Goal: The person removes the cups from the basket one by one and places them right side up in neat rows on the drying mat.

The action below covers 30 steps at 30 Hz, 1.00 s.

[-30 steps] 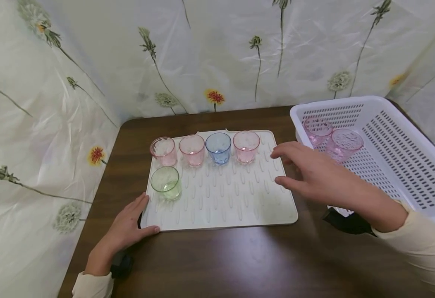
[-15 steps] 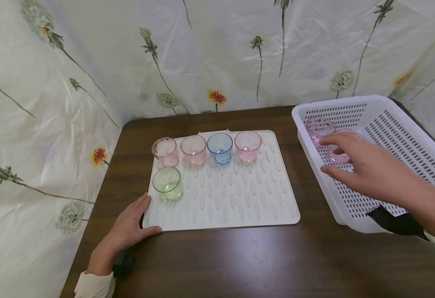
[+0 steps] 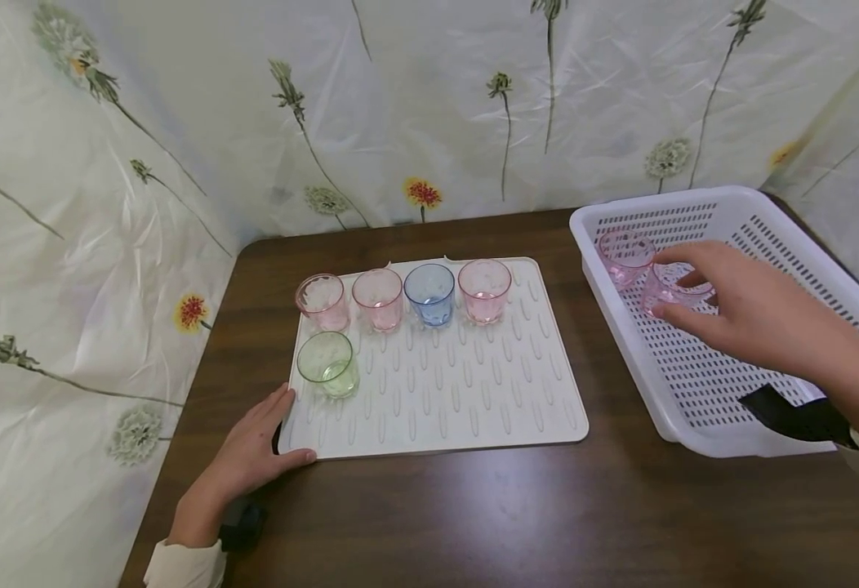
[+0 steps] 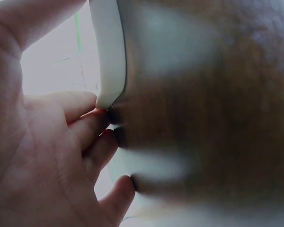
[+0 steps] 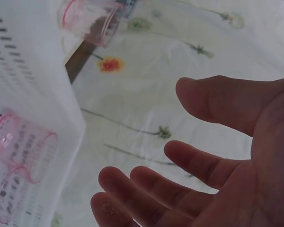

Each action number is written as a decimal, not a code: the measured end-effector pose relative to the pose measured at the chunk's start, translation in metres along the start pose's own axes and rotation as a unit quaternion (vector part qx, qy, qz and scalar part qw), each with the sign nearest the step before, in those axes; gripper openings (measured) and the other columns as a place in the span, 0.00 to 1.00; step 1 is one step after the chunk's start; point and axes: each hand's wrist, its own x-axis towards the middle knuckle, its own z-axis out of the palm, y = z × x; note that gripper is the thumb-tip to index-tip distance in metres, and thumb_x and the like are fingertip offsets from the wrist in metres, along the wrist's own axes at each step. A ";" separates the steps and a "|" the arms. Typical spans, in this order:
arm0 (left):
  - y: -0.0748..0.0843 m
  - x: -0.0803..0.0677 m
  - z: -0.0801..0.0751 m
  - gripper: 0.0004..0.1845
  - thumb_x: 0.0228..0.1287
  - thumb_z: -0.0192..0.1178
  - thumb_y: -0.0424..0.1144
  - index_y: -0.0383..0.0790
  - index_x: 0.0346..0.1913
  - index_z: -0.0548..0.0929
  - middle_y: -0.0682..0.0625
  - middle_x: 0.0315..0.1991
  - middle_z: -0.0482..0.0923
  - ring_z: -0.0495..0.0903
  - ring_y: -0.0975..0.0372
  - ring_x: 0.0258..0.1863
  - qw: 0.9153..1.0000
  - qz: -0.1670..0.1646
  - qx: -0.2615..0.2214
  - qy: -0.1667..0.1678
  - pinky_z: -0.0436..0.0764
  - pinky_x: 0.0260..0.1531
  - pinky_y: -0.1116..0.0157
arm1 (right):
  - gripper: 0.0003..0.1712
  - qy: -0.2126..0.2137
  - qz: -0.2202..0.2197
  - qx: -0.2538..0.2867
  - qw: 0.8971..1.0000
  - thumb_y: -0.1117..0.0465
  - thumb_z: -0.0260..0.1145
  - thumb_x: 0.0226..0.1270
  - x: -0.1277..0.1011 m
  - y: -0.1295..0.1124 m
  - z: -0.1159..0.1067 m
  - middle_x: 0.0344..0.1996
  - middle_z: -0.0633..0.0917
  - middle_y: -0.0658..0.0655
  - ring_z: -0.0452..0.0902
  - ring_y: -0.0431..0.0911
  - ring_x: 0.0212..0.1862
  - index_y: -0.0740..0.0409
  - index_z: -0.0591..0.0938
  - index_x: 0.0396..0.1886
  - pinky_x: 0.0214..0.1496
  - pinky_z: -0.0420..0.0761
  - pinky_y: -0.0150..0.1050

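Note:
In the head view my right hand (image 3: 756, 314) is over the basket, thumb and fingers spread around the rim of a pink glass (image 3: 663, 296). The right wrist view shows that hand's fingers apart from the glasses. Beside this glass stands another pink glass (image 3: 616, 265). My left hand (image 3: 249, 449) touches the near left corner of a white ribbed drying mat (image 3: 466, 416), thumb at the front edge and fingers along the side. On the mat's far side are three pink glasses and a blue glass (image 3: 431, 304) in a row. A green glass (image 3: 332, 371) stands in front.
The white perforated basket (image 3: 624, 359) stands right of the mat on a dark wooden table (image 3: 474, 523). Behind and at the left hangs a pale flowered sheet (image 3: 400, 106).
My right hand has moved right from the mat's edge into the basket, to the nearer pink glass. The left hand has stayed at the mat's corner.

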 end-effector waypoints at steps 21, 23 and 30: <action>0.000 -0.002 0.001 0.53 0.56 0.70 0.57 0.28 0.75 0.59 0.32 0.76 0.56 0.60 0.37 0.74 1.000 -0.006 -0.001 -0.005 0.65 0.68 0.38 | 0.47 -0.065 0.092 0.140 0.984 0.52 0.64 0.71 0.032 0.103 0.004 0.73 0.56 0.79 0.52 0.76 0.70 0.67 0.51 0.77 0.60 0.62 0.79; -0.001 -0.002 0.001 0.53 0.56 0.70 0.57 0.28 0.75 0.59 0.32 0.76 0.56 0.60 0.37 0.74 1.000 -0.006 0.000 -0.004 0.65 0.68 0.38 | 0.47 -0.067 0.100 0.140 0.983 0.52 0.63 0.72 0.033 0.111 0.006 0.73 0.55 0.79 0.51 0.76 0.70 0.67 0.51 0.77 0.60 0.61 0.79; -0.001 -0.002 0.002 0.53 0.56 0.70 0.57 0.29 0.75 0.59 0.32 0.77 0.55 0.60 0.37 0.74 1.000 -0.005 -0.003 -0.003 0.65 0.68 0.38 | 0.51 -0.084 0.119 0.152 0.978 0.48 0.63 0.71 0.039 0.129 0.014 0.74 0.51 0.80 0.49 0.76 0.71 0.67 0.46 0.78 0.63 0.57 0.78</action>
